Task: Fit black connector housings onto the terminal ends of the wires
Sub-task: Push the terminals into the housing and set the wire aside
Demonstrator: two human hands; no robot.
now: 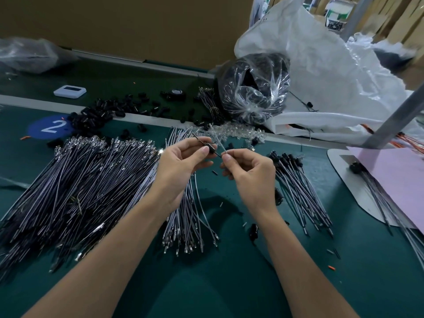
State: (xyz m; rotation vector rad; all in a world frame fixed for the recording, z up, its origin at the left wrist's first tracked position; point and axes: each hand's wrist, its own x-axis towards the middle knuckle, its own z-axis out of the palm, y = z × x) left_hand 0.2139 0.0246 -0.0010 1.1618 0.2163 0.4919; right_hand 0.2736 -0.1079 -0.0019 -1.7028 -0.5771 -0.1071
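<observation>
A small black connector housing (211, 149) is pinched in the left hand (181, 166) above the mat. The right hand (250, 175) pinches a thin pale wire (220, 144) just beside it. Glossy wire bundles (91, 180) fan over the dark green mat (229, 283), with a crinkled clear bag (254, 88) behind.

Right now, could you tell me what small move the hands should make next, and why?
Probably the right hand should push its wire into the housing that the left hand pinches. The wire's end already meets the housing, and I cannot tell whether it is seated.
</observation>
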